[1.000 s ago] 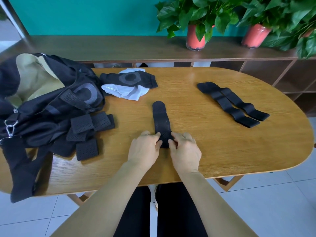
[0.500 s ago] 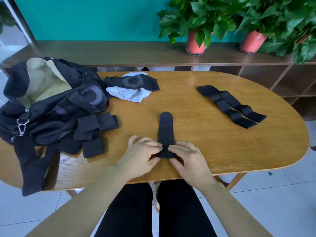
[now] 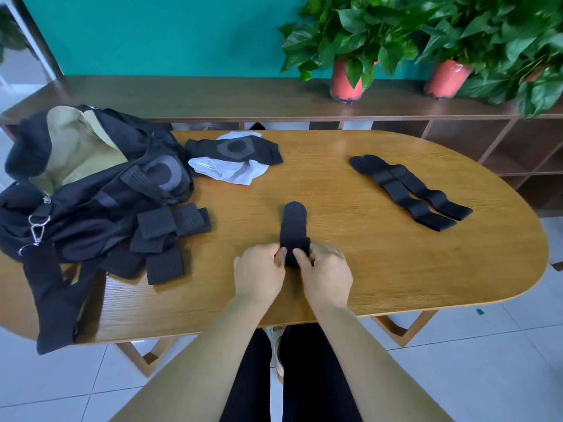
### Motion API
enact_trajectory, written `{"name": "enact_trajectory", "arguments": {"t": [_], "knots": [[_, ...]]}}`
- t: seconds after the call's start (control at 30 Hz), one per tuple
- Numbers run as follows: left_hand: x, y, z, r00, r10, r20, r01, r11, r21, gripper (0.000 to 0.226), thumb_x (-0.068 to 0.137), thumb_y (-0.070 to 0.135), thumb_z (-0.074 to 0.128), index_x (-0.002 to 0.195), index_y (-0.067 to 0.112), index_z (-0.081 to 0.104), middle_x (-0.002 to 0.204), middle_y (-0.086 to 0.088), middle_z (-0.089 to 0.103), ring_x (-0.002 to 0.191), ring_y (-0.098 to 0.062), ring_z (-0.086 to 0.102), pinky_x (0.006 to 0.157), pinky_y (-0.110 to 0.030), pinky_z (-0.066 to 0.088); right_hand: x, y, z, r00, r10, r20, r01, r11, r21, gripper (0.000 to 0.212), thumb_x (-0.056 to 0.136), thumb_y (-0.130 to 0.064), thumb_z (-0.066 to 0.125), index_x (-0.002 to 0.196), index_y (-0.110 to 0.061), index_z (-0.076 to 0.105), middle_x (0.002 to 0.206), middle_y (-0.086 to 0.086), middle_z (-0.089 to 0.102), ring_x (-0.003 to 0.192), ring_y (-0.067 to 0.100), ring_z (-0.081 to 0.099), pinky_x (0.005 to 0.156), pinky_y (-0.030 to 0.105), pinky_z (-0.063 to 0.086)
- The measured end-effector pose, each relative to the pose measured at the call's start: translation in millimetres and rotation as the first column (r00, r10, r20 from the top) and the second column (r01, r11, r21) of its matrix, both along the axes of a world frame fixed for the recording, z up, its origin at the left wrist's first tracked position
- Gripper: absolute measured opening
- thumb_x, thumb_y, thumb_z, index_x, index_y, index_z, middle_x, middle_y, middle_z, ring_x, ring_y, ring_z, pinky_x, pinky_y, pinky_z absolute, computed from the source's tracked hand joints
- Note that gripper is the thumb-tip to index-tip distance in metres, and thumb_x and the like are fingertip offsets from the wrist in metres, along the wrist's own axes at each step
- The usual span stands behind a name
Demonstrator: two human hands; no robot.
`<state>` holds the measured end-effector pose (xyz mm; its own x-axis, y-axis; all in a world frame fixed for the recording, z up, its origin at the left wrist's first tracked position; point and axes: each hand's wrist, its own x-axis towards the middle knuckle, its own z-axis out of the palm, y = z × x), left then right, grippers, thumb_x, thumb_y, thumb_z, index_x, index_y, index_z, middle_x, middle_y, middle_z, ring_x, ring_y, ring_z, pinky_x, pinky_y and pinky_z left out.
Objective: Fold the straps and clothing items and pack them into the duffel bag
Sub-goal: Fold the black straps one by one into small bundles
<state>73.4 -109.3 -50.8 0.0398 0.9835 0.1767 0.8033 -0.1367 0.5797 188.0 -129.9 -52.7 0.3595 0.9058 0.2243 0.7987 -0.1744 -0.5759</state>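
Note:
A short black strap (image 3: pixel 294 226) lies lengthwise in the middle of the wooden table (image 3: pixel 380 263), its near end rolled up. My left hand (image 3: pixel 260 274) and my right hand (image 3: pixel 324 275) pinch that rolled end from either side. An open black duffel bag (image 3: pixel 91 190) with a tan lining slumps at the left. Several folded perforated black straps (image 3: pixel 166 236) lie against the bag. Two long black straps (image 3: pixel 408 191) lie side by side at the right. A black garment (image 3: pixel 234 150) rests on a white one (image 3: pixel 225 172) at the back.
The bag's shoulder strap (image 3: pixel 51 300) hangs over the table's near left edge. Behind the table runs a low wooden shelf (image 3: pixel 213 95) with two potted plants (image 3: pixel 347 50). Bare wood lies between the strap in my hands and the two long straps.
The strap's near end has been rolled further away from me, so the flat part looks shorter. Both hands have shifted from pressing it flat to pinching the roll.

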Motion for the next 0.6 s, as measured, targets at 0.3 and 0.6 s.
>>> {"name": "enact_trajectory", "arguments": {"t": [0.3,0.6], "knots": [[-1,12,1,1.0,-0.005,-0.026,0.003,0.998,-0.061,0.047,0.094,0.031,0.056,0.052,0.018,0.039,0.051,0.002,0.045,0.053,-0.025,0.048,0.054,-0.029,0.031,0,8,0,0.994,-0.006,0.111,0.019,0.993,-0.115,0.035,0.092,-0.045,0.053,0.078,-0.013,0.056,0.085,0.002,0.059,0.082,0.015,0.043,0.058,0.027,0.028],[0,18,7,0.996,0.092,-0.016,-0.093,0.99,-0.106,0.03,0.091,0.043,0.059,0.07,0.023,0.066,0.061,0.005,0.06,0.06,-0.015,0.057,0.055,-0.028,0.041,-4,10,-5,0.989,-0.04,0.142,0.052,0.995,-0.08,0.035,0.092,-0.045,0.053,0.085,-0.011,0.061,0.085,0.001,0.058,0.087,0.018,0.05,0.055,0.026,0.028]]}}
